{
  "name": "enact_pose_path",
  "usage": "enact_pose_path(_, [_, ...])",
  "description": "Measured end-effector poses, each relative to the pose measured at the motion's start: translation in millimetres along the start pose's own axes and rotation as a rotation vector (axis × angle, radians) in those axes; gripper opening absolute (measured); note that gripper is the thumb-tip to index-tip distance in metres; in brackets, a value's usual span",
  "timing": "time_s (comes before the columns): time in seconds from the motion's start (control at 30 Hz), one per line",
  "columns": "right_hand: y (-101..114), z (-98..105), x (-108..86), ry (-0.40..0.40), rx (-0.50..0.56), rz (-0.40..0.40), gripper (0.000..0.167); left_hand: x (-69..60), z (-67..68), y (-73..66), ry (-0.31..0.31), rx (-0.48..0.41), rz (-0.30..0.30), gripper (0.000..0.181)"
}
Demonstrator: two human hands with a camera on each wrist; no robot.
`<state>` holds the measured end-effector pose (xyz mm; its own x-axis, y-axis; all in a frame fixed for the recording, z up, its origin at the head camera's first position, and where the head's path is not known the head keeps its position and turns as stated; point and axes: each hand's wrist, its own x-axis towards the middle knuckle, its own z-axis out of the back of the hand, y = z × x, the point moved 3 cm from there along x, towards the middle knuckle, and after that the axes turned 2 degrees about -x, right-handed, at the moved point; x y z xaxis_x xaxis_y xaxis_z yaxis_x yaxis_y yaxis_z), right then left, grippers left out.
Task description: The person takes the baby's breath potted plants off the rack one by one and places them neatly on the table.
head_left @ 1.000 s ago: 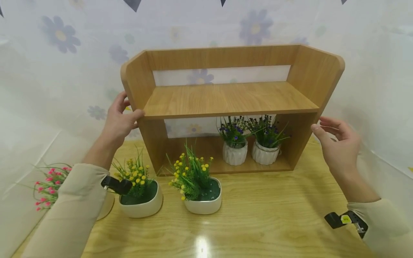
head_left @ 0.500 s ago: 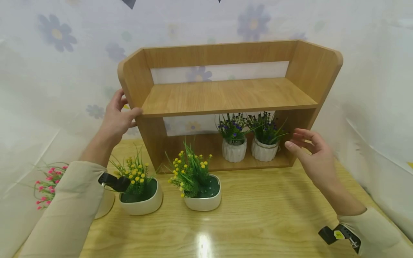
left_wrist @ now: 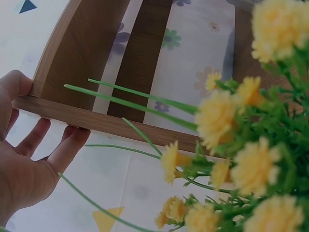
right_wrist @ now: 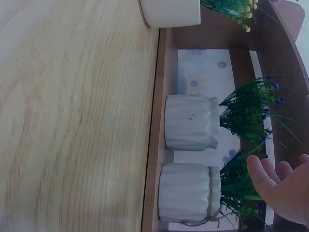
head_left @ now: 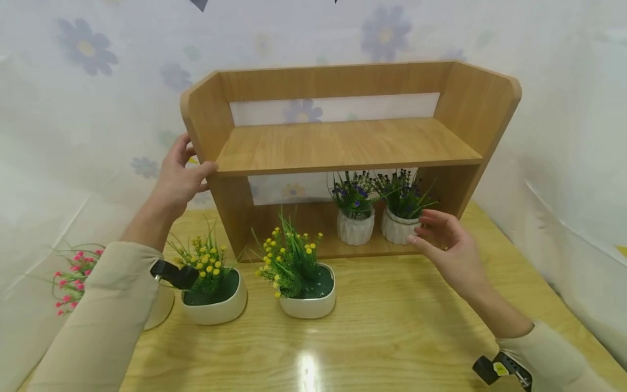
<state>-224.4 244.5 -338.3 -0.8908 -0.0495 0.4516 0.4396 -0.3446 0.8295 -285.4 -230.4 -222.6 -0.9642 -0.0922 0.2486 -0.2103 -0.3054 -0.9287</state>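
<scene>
At the wooden shelf's [head_left: 338, 147] left side, my left hand [head_left: 173, 182] grips the side panel, thumb on the front edge and fingers along the outside; the left wrist view shows this hand [left_wrist: 34, 164] too. My right hand [head_left: 453, 250] is just in front of the right white ribbed pot [head_left: 397, 227], fingers relaxed and slightly bent. Whether the fingertips touch that pot cannot be told. A string circles its neck [right_wrist: 212, 193]. Beside it on the lower board stands another white ribbed pot [head_left: 355, 228]. Both hold grass with small purple flowers [head_left: 356, 196].
On the table [head_left: 382, 321], before the shelf, stand two cream pots [head_left: 308, 307] [head_left: 217, 311] with yellow flowers. A pot of pink flowers [head_left: 73, 280] is partly hidden behind my left sleeve [head_left: 108, 310]. Flower-printed sheeting [head_left: 303, 32] hangs behind the shelf.
My right hand has moved left and slightly down, from outside the shelf's right panel to the right purple-flowered pot. My left hand stays on the left panel.
</scene>
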Motion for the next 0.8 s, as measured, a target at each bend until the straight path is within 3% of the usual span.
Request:
enact_pose_path(0.4, [-7,-24,-1.2,0.093,0.112,-0.015,0.060,6.2,-1.7,-1.1,0.038,-0.019,0.018,0.070])
enact_pose_path(0.8, [-14,-45,6.3,0.110,0.134,-0.066,0.064,1.7,0.1,0.3,0.028,-0.007,0.024,0.069])
